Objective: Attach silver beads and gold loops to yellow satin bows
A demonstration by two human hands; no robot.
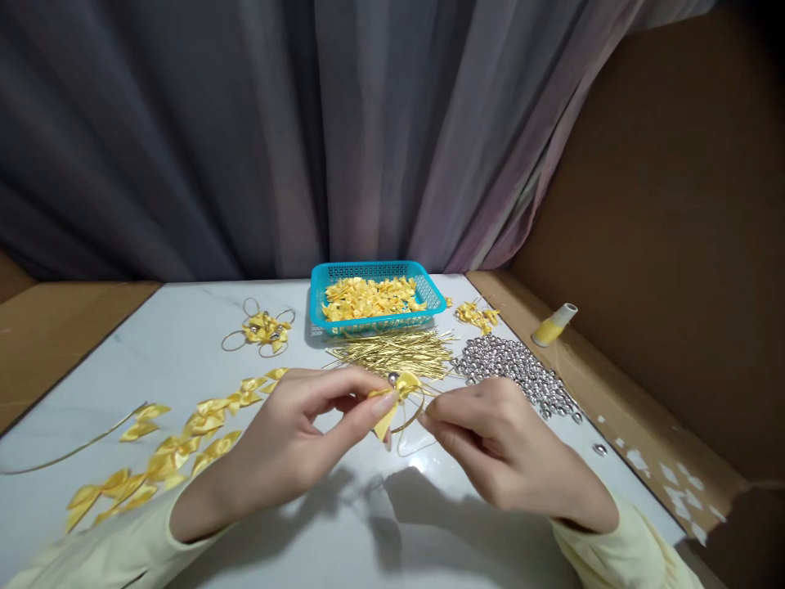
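Note:
My left hand (312,425) is closed, with thumb and fingertips pinching a yellow ribbon bow (405,382). A small silver bead (393,379) sits against the bow, by the fingertips. From the bow a gold cord (410,423) curves in a loop toward my right hand (500,438). There the thumb and index finger are pressed together on the cord's end. A thin pale thread or wire also hangs below the bow; its ends are hard to make out. Both hands are raised above the white tabletop (294,540).
Behind the hands stands a blue basket (377,266) of yellow bows, with a pile of gold cords (396,353) before it. Silver beads (515,368) lie at right. Loose bows (175,454) and looped bows (267,330) lie left. A yellow-and-white tube (553,325) is far right.

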